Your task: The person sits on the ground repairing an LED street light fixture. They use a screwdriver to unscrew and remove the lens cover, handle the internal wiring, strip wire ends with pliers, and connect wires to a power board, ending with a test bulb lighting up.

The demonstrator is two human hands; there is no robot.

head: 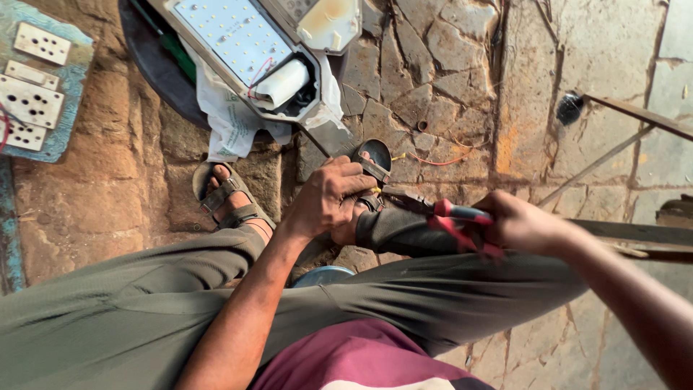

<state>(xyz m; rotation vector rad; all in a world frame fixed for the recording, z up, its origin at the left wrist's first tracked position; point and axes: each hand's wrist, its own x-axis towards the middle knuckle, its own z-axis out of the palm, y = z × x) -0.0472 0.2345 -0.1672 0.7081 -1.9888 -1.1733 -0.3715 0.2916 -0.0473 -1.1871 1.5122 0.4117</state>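
Red-handled pliers in right hand

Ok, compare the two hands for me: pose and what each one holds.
The left hand curls over a small part by the knee; the right hand grips red-handled pliers. The left hand sits near the sandalled foot; the right hand sits farther out. Both are bare and meet at the pliers' tip.

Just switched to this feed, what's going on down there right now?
A person sits over a stone floor. The right hand grips red-handled pliers, whose tip points toward the left hand. The left hand's fingers pinch a small part with a thin yellow wire, too small to identify. In front of the sandalled feet lies an opened LED lamp housing on white plastic. A board of white sockets lies off to the left.
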